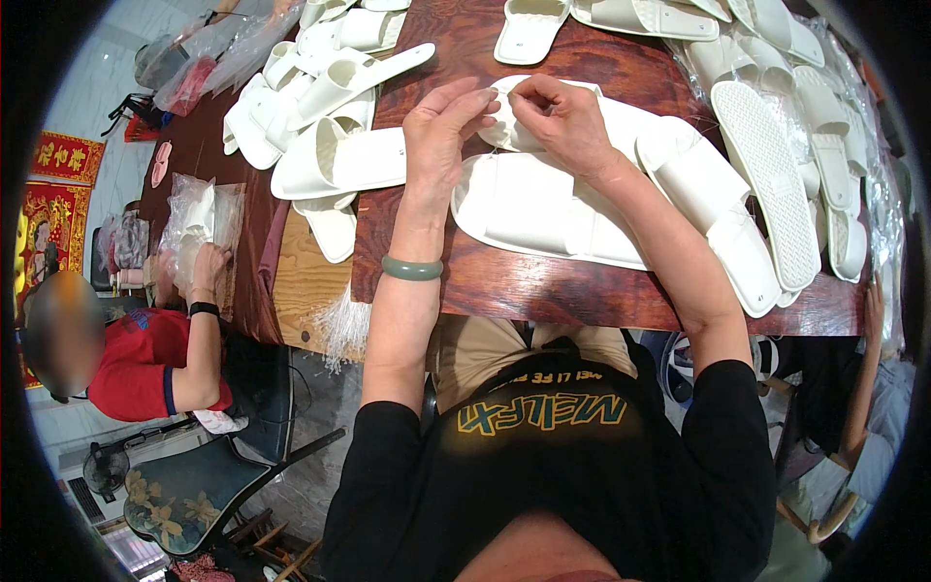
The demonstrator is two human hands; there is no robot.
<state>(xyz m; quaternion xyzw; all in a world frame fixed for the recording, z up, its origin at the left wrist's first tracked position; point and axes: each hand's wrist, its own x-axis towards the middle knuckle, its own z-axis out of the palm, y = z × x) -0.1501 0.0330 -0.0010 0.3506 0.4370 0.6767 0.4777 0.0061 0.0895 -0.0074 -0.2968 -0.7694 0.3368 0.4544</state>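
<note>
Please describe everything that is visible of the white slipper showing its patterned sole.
The white slipper looks moulded, perhaps plastic or foam. Its long, round-ended textured sole faces the camera; its strap is hidden. It lies against neighbouring slippers at the right of the table, untouched by the left hand or right hand.

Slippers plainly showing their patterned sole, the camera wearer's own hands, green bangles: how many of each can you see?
Slipper, patterned sole showing: 1
Hands, left hand and right hand: 2
Green bangle: 1
Total: 4
</note>
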